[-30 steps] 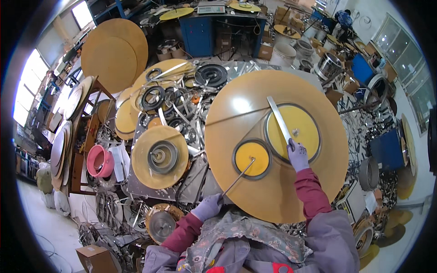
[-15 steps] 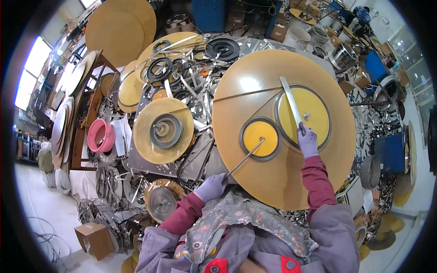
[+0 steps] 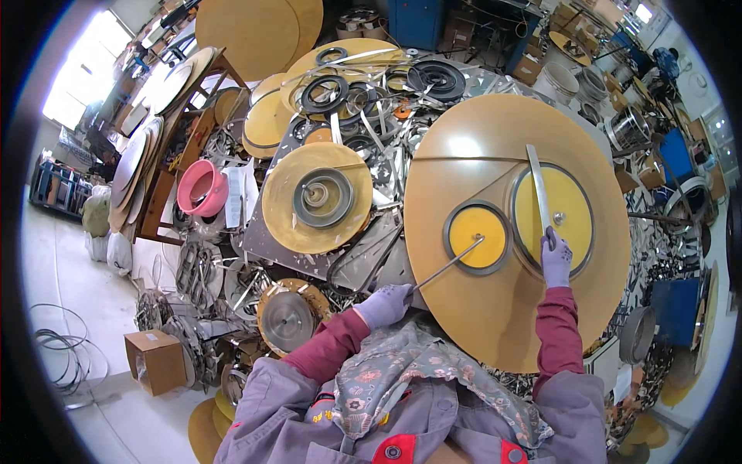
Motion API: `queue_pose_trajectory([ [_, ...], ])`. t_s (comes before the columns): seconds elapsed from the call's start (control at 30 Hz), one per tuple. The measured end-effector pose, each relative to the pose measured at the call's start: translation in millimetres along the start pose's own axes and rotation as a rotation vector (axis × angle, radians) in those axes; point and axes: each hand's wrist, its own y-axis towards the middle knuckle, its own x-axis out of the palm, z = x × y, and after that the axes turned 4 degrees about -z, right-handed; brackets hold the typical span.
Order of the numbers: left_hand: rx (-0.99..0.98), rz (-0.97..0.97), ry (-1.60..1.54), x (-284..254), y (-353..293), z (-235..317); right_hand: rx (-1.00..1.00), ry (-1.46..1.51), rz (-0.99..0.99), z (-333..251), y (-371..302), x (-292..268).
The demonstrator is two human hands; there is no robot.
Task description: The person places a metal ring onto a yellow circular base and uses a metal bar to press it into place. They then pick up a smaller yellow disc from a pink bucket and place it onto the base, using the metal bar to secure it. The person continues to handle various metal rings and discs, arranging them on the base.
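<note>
My left hand (image 3: 384,306), in a pale purple glove, is closed round a thin metal rod (image 3: 448,264). The rod's far end meets the centre of a small yellow disc (image 3: 466,232) with a dark grey rim. In the same kind of glove, my right hand (image 3: 556,260) grips a long flat metal bar (image 3: 538,185). The bar slants across the left part of a larger yellow disc (image 3: 576,213), which has a knob at its centre. Both discs lie on a big round tan plate (image 3: 440,309). A dark strip (image 3: 468,159) runs over the plate toward the bar's upper end.
Left of the big plate sits a smaller tan disc (image 3: 282,224) carrying a grey coil. Beyond it lie black rings (image 3: 325,94) among metal strip scraps. A pink bowl (image 3: 220,189) stands farther left. On the floor are a cardboard box (image 3: 158,363) and coiled wire (image 3: 66,356).
The whole view has shifted, so the bench and both hands appear farther right and slightly lower. Both hands keep their grips, and the rod and bar stay in nearly the same places over the discs.
</note>
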Motion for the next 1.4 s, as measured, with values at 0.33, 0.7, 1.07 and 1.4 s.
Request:
queue_pose_trajectory([
  [0.33,0.002,-0.05,-0.017,-1.9,-1.8,9.3,0.014,-0.039,0.015,11.4,3.6,4.3],
  [0.7,-0.024,-0.043,-0.068,-8.2,-3.9,18.6,0.023,-0.014,0.024,10.1,-1.0,1.8],
  [1.07,0.013,-0.025,-0.055,4.9,-1.5,6.4,0.039,-0.029,0.043,16.8,-1.4,6.0],
  [1.4,0.017,-0.022,-0.064,4.7,-2.5,9.5,0.053,-0.052,0.035,6.3,-4.6,-0.9],
])
